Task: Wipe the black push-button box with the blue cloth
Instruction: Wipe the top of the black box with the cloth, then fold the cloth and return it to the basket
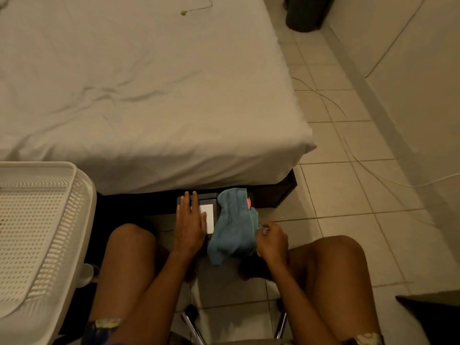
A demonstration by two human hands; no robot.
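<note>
Right hand (271, 239) pinches the blue cloth (232, 227) in a closed grip; left hand (190, 225) lies flat, fingers spread, on the black push-button box (214, 196).

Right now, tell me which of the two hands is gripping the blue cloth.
The right hand: it is closed on the blue cloth's right edge. The left hand lies flat and open on the black push-button box, beside the cloth.

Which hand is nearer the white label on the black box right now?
Left. The left hand lies flat on the black box, partly covering the white label. The right hand is past the blue cloth, gripping its right edge.
</note>
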